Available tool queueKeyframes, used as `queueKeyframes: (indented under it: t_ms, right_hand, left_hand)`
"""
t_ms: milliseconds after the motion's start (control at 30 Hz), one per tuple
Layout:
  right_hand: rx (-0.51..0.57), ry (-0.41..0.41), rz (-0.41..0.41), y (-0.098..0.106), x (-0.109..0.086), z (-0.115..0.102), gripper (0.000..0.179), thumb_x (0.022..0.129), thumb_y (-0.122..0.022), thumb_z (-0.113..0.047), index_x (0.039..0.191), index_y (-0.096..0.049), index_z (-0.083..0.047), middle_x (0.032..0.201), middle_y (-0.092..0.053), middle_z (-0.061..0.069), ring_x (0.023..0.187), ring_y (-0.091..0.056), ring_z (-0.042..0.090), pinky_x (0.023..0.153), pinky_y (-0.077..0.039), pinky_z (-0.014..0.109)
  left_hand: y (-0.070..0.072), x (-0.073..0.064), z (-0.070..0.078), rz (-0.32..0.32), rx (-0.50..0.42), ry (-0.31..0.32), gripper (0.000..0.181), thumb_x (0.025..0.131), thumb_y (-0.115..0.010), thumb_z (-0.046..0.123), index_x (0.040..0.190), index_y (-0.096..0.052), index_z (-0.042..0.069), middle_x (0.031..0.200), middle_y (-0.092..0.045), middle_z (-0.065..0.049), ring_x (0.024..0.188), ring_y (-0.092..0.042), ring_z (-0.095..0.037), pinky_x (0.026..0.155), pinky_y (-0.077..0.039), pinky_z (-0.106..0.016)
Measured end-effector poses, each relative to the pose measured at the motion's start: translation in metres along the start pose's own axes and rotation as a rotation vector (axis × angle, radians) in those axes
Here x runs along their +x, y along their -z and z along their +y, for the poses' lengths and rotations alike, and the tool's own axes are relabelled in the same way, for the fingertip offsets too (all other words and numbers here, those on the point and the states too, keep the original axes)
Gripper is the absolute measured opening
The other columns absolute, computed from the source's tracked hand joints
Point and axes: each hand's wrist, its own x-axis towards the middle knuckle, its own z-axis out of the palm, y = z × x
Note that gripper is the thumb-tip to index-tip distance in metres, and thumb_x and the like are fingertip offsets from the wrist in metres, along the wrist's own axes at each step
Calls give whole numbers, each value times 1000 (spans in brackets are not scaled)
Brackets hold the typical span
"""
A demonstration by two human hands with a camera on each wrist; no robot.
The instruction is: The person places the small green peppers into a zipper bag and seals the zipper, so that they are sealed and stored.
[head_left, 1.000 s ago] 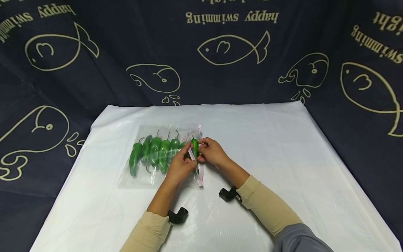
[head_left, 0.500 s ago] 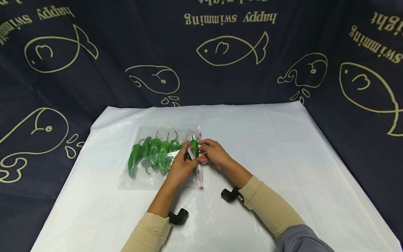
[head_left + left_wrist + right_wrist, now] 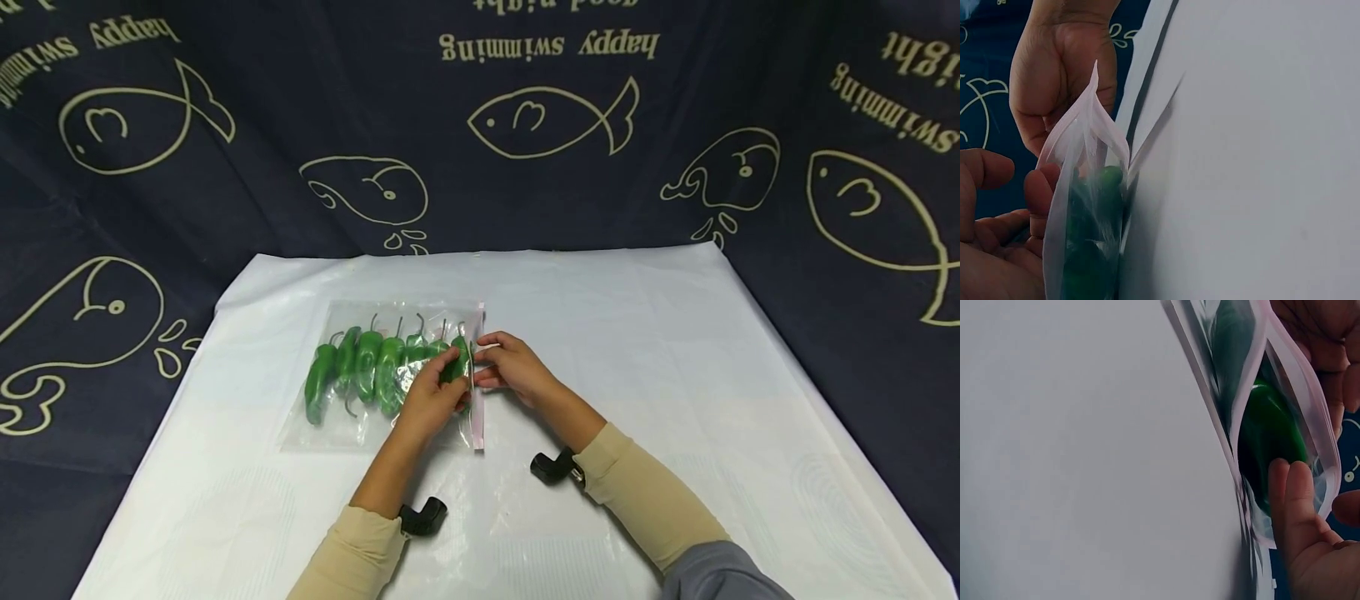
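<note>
A clear zip bag with a pink strip along its mouth lies flat, its mouth facing right. Several green chili peppers are lined up inside. In the head view, my left hand rests over the bag near the mouth. The left wrist view shows its fingers at the upper sheet, thumb apart from them. My right hand is at the mouth. In the right wrist view, its straight fingertips touch the end of the nearest pepper just inside the gaping mouth.
The bag lies on a white-covered table. Behind and at both sides hangs a dark blue curtain with fish and whale drawings. Black cameras are worn on both wrists.
The nearest pepper has gone left, from the right fingers into the bag. My left hand has let go of the mouth's edge, and the pink strip now lies straighter. The right fingers have straightened.
</note>
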Motion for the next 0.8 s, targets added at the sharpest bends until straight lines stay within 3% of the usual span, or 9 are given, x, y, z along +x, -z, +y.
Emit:
queueKeyframes:
  t_ms: [300, 500, 700, 800]
  right_hand:
    - [-105, 20, 11, 11, -3, -3, 39, 99, -52, -12, 135, -51, 0, 117, -63, 16, 90, -68, 24, 67, -56, 29]
    - [-99, 41, 38, 19, -1, -6, 40, 98, -53, -12, 135, -50, 3, 125, -58, 22, 90, -65, 23, 66, -54, 27]
    - [-95, 60, 65, 28, 2, -11, 41, 100, -51, -13, 136, -48, 6, 130, -55, 24, 92, -64, 23, 67, -54, 27]
    - [-88, 63, 78, 31, 6, -12, 41, 100, -51, -13, 136, -48, 6, 128, -55, 24, 90, -64, 21, 66, -54, 26]
  left_hand:
    - [-1, -1, 1, 6, 24, 0, 55, 91, -59, 5, 145, -48, 3, 105, -62, -20, 73, -65, -20, 66, -56, -34]
    - [3, 0, 7, 17, 152, -89, 53, 90, -62, 8, 141, -53, 3, 123, -57, -16, 65, -59, -16, 55, -52, -30]
    - [19, 7, 27, -91, 295, -103, 50, 92, -62, 14, 141, -54, 3, 113, -61, -16, 66, -55, -17, 57, -47, -29]
    - [25, 13, 36, -139, 345, -90, 50, 94, -61, 17, 142, -53, 4, 121, -62, -15, 79, -61, -20, 64, -49, -33]
